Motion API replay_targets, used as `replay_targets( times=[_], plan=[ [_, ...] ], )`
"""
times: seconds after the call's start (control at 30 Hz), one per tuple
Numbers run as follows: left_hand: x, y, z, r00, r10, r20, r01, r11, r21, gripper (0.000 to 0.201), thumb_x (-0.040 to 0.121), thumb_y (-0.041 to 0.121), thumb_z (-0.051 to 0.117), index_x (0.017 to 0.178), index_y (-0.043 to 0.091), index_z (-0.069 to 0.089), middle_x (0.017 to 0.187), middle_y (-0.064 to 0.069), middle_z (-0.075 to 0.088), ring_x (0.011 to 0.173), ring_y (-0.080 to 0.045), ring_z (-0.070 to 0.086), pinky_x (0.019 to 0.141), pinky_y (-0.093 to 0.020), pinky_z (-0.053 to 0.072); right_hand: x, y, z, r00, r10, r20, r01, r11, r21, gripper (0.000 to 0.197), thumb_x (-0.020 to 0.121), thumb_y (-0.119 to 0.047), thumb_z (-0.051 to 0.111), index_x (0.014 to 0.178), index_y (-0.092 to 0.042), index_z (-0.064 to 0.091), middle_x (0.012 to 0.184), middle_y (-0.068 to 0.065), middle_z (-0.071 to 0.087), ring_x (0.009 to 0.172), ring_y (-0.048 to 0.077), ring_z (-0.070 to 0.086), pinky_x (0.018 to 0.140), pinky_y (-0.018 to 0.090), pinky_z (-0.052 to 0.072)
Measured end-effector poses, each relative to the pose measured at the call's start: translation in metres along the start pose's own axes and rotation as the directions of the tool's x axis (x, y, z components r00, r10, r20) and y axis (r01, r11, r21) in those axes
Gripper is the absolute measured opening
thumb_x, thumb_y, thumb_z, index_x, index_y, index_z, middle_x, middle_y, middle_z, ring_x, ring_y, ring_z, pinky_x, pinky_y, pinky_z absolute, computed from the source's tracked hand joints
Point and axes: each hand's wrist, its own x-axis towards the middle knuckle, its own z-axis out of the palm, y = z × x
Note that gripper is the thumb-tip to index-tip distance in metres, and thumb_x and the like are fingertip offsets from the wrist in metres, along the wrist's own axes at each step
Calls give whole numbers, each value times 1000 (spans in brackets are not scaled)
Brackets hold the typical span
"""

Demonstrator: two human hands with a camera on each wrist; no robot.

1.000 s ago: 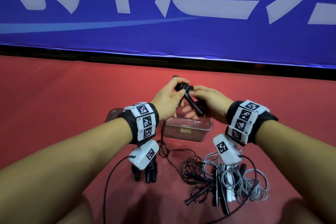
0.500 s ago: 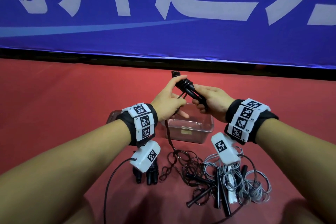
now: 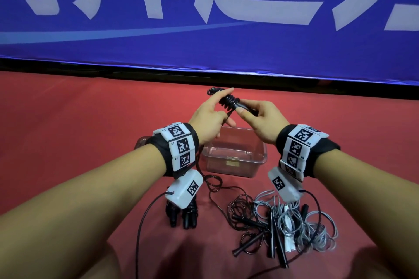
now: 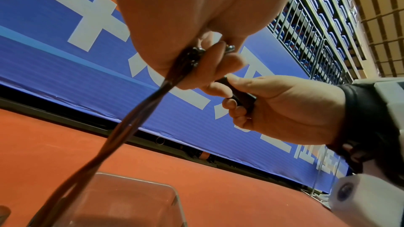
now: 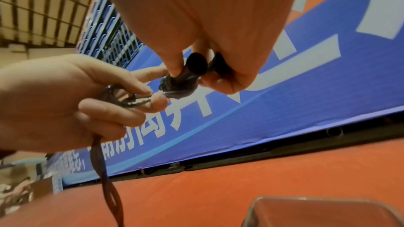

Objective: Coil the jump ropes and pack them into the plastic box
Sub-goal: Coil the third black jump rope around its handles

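Note:
Both hands hold one black jump rope above the clear plastic box (image 3: 235, 166). My right hand (image 3: 256, 118) grips its black handles (image 3: 243, 107), (image 5: 194, 68), with several turns of cord (image 3: 226, 102) wound round them. My left hand (image 3: 213, 115) pinches the same black cord (image 5: 131, 100) and holds it against the coil; the loose doubled cord (image 4: 131, 125) hangs down from it to the floor. The box has nothing in it that I can see.
On the red floor near me lies a tangle of black and grey jump ropes (image 3: 283, 226) with black handles. A coiled black rope bundle (image 3: 181, 213) sits at the left, partly behind the wrist camera. A blue banner wall (image 3: 204, 18) closes the far side.
Both hands have risen a little above the box. More turns of cord now sit round the handles, and less loose cord lies on the floor.

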Motion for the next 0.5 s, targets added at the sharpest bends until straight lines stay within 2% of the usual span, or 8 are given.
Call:
replay_targets(
  times=[0.1, 0.17, 0.27, 0.3, 0.37, 0.4, 0.43, 0.5],
  plan=[
    [1, -2, -1, 1000, 17, -23, -17, 1000, -1, 67, 97, 0, 41, 148, 43, 44, 88, -12, 75, 36, -12, 42, 39, -19, 37, 1, 0, 3, 1000, -15, -22, 15, 1000, -5, 36, 98, -28, 62, 131, -15, 63, 121, -2, 70, 109, 9, 65, 97, 26, 47],
    [2, -2, 0, 999, 27, -36, -28, 1000, -11, 62, 99, 2, 43, 147, 40, 45, 86, -12, 74, 36, -11, 43, 38, -20, 38, 2, 1, 4, 999, 0, -49, 0, 1000, -2, 32, 96, -31, 66, 124, -16, 65, 109, -3, 71, 94, 9, 66, 87, 30, 51],
    [1, -3, 3, 998, 50, -46, -51, 998, -36, 48, 106, 14, 46, 147, 38, 44, 79, -10, 71, 38, -8, 47, 39, -20, 38, 3, 4, 4, 998, 28, -65, -30, 999, -33, 24, 92, -35, 70, 110, -22, 61, 93, -6, 66, 79, 12, 62, 74, 30, 50],
    [1, -5, 4, 997, 51, -53, -53, 998, -26, 45, 107, 20, 46, 147, 39, 42, 77, -8, 71, 41, -10, 50, 40, -21, 39, 3, 4, 5, 998, 24, -65, -27, 999, -40, 22, 91, -36, 71, 106, -24, 60, 91, -6, 66, 78, 14, 62, 73, 31, 50],
    [2, -7, 6, 996, 53, -75, -54, 999, 0, 41, 107, 31, 46, 146, 41, 44, 75, -5, 72, 52, -26, 59, 45, -26, 45, 2, 4, 5, 997, 0, -71, -5, 997, -73, 23, 89, -36, 73, 102, -25, 57, 87, -8, 63, 75, 11, 59, 69, 26, 46],
    [4, -9, 6, 994, 61, -90, -60, 998, 12, 37, 106, 32, 47, 143, 39, 49, 77, -5, 73, 62, -33, 66, 51, -31, 49, 0, 3, 6, 997, -13, -78, 5, 995, -100, 24, 89, -36, 73, 102, -24, 55, 86, -9, 61, 74, 9, 58, 67, 23, 43],
    [5, -11, 7, 992, 69, -103, -68, 998, 17, 32, 105, 31, 48, 137, 37, 54, 77, -4, 73, 70, -34, 70, 56, -35, 50, -1, 2, 7, 996, -22, -84, 12, 993, -117, 25, 89, -35, 73, 102, -24, 55, 85, -10, 60, 74, 8, 57, 65, 21, 41],
    [6, -13, 8, 990, 78, -121, -77, 997, 15, 23, 105, 24, 50, 125, 33, 58, 75, -1, 71, 73, -27, 72, 63, -34, 47, -2, 0, 8, 996, -23, -91, 13, 994, -113, 27, 88, -35, 74, 102, -23, 54, 85, -9, 61, 76, 10, 59, 67, 22, 45]
  ],
)
